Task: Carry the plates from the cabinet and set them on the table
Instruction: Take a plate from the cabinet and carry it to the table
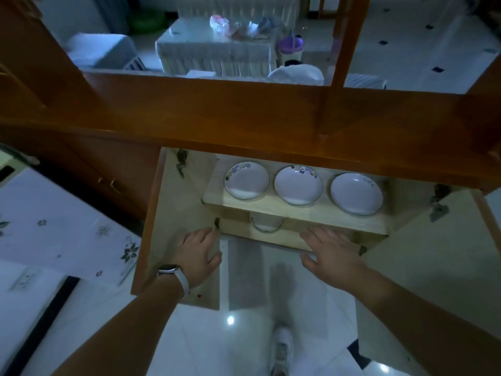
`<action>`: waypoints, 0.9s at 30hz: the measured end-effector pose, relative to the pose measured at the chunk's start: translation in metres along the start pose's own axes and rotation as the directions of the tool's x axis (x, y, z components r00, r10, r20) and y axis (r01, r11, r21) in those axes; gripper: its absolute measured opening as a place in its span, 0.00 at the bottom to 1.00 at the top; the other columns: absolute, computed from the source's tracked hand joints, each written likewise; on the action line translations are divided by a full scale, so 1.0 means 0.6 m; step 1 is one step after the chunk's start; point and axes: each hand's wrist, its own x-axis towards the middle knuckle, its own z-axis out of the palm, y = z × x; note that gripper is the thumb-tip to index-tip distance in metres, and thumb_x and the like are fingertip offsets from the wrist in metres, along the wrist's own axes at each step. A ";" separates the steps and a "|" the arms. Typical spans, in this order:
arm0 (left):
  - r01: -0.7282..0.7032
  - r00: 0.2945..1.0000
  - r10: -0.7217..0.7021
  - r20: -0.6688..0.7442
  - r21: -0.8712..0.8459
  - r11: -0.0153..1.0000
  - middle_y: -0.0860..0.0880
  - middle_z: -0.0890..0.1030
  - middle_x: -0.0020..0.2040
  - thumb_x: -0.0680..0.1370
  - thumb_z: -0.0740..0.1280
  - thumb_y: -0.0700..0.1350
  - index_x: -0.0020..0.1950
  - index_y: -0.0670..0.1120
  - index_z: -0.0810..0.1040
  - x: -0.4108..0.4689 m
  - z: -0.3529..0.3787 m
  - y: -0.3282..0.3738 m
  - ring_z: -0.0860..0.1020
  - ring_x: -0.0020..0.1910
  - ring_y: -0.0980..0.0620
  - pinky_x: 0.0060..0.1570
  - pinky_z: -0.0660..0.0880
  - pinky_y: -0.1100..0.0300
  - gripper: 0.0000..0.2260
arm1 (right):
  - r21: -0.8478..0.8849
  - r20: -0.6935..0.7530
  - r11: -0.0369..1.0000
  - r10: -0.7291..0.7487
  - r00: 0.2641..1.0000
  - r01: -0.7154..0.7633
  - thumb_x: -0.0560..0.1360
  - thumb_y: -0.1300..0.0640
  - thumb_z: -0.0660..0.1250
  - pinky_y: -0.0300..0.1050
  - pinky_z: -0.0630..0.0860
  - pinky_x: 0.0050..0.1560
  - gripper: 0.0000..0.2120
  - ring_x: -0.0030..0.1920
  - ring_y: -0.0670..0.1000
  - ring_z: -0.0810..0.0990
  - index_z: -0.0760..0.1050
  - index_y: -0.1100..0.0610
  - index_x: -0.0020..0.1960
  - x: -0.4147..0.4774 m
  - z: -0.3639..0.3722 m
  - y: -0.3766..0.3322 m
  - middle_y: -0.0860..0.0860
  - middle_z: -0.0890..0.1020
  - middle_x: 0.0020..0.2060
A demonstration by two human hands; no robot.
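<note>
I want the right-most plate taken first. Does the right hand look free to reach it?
Probably yes. The right hand is open and empty just below the shelf, both doors stand open, and nothing sits between it and the right plate.

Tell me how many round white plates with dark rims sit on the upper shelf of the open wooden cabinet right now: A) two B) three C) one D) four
B: three round white plates stand side by side on the upper shelf, one left, one in the middle and one right, with both hands empty below them.
</note>
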 end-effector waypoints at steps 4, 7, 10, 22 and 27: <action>0.025 1.000 -0.026 -0.009 -0.040 0.999 0.44 0.73 0.69 0.75 0.63 0.53 0.70 0.46 0.72 0.009 0.010 0.000 0.71 0.66 0.44 0.66 0.63 0.51 0.24 | 0.021 0.010 0.999 -0.046 0.999 0.046 0.73 0.48 0.69 0.54 0.72 0.61 0.22 0.59 0.58 0.77 0.77 0.57 0.63 0.039 0.003 -0.005 0.55 0.80 0.59; 0.044 0.999 -0.043 0.024 -0.040 0.998 0.44 0.72 0.70 0.76 0.65 0.51 0.71 0.47 0.71 0.012 0.019 -0.011 0.70 0.67 0.44 0.67 0.62 0.51 0.24 | 0.042 0.012 0.997 -0.062 0.998 0.061 0.73 0.49 0.69 0.55 0.72 0.61 0.22 0.60 0.59 0.78 0.78 0.58 0.63 0.061 0.012 -0.009 0.56 0.80 0.59; 0.059 0.997 -0.057 0.046 -0.029 0.998 0.44 0.74 0.69 0.74 0.62 0.53 0.70 0.46 0.73 0.015 0.025 -0.023 0.71 0.66 0.43 0.65 0.65 0.50 0.25 | 0.043 0.026 0.997 -0.073 0.997 0.072 0.73 0.47 0.67 0.55 0.73 0.60 0.22 0.59 0.59 0.77 0.78 0.58 0.62 0.082 0.022 -0.015 0.56 0.80 0.59; 0.006 0.997 -0.002 0.074 -0.060 0.998 0.40 0.79 0.62 0.71 0.57 0.56 0.62 0.44 0.79 0.090 0.060 -0.110 0.78 0.58 0.39 0.58 0.72 0.43 0.26 | 0.064 0.056 0.996 -0.071 0.996 0.067 0.72 0.50 0.69 0.54 0.75 0.56 0.21 0.57 0.60 0.79 0.79 0.60 0.60 0.187 0.064 -0.043 0.58 0.81 0.57; -0.065 0.994 0.072 0.087 -0.078 0.995 0.40 0.79 0.63 0.73 0.57 0.56 0.63 0.44 0.78 0.159 0.094 -0.138 0.77 0.60 0.38 0.60 0.70 0.39 0.25 | 0.011 0.120 1.000 -0.011 0.993 0.010 0.74 0.46 0.66 0.53 0.73 0.56 0.22 0.60 0.57 0.77 0.77 0.57 0.63 0.246 0.106 -0.055 0.54 0.79 0.61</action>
